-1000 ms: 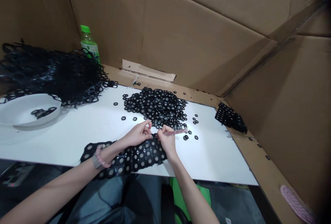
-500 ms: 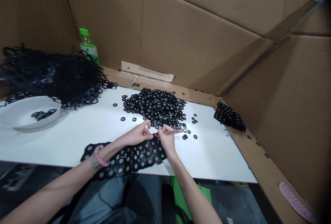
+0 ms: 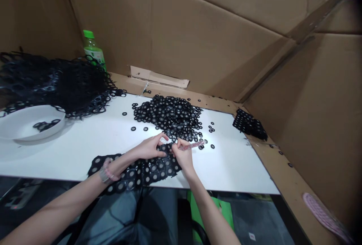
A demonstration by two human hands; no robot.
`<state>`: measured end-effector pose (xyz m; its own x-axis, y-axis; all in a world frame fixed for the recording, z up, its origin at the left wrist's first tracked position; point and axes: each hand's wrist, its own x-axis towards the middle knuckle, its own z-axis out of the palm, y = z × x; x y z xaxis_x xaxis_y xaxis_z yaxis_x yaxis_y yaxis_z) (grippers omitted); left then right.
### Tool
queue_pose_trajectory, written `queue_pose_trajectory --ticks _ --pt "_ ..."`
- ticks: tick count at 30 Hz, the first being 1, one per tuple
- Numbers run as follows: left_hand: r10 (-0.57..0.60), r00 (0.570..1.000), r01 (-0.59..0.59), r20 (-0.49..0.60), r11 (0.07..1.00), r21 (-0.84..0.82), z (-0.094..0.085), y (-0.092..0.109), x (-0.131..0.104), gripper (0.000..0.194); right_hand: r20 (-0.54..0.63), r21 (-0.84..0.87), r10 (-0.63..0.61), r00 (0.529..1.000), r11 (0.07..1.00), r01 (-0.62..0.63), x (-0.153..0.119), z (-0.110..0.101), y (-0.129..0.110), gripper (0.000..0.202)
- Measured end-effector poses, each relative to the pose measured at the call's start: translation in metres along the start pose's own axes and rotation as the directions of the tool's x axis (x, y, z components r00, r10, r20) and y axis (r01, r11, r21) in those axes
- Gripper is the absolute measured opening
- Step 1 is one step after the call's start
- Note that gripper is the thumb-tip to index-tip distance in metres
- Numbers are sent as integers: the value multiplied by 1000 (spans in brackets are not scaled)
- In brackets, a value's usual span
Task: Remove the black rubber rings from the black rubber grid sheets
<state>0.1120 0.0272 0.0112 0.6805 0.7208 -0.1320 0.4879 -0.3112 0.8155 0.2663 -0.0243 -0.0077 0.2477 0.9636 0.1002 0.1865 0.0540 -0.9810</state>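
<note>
Right hand [image 3: 182, 154] clamped round pen-like tool [image 3: 192, 146], left hand [image 3: 150, 147] pinching black sheet [image 3: 149, 173]! Loose discs [image 3: 169, 114] heaped just beyond grip; plenty left in sheet beneath.

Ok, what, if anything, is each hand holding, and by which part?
The right hand grips a reddish pen-like tool near its left end. The left hand is at the far edge of the black dotted sheet; whether it pinches it is unclear.
</note>
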Motion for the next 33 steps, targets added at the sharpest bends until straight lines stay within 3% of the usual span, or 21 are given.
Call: queue_pose_trajectory --ticks 9,17,20,23,26,30,33 --pt "-19 999 17 -35 999 -48 2 2 -2 38 10 -130 -77 997 988 78 -1 1 -3 26" --pt "31 999 -25 11 948 -318 7 -15 6 35 51 -358 -211 976 909 215 -6 5 -5 26" --pt "50 999 -53 -17 969 -241 5 -14 5 32 24 -314 -199 980 929 197 -4 3 -4 27" --pt "34 999 -34 -9 996 -85 1 -4 1 30 -35 -81 -65 997 995 62 -2 -1 -5 29" --pt "8 1000 -10 23 998 62 -1 11 -6 31 -109 120 36 993 992 -22 -6 -7 -8 30" --pt "10 1000 -11 7 985 170 3 24 -12 43 -45 101 61 997 993 -56 -18 -11 -6 31" --pt "14 1000 -14 1 988 151 6 24 -13 51 -1 61 73 997 995 -73 -22 -11 -2 29"
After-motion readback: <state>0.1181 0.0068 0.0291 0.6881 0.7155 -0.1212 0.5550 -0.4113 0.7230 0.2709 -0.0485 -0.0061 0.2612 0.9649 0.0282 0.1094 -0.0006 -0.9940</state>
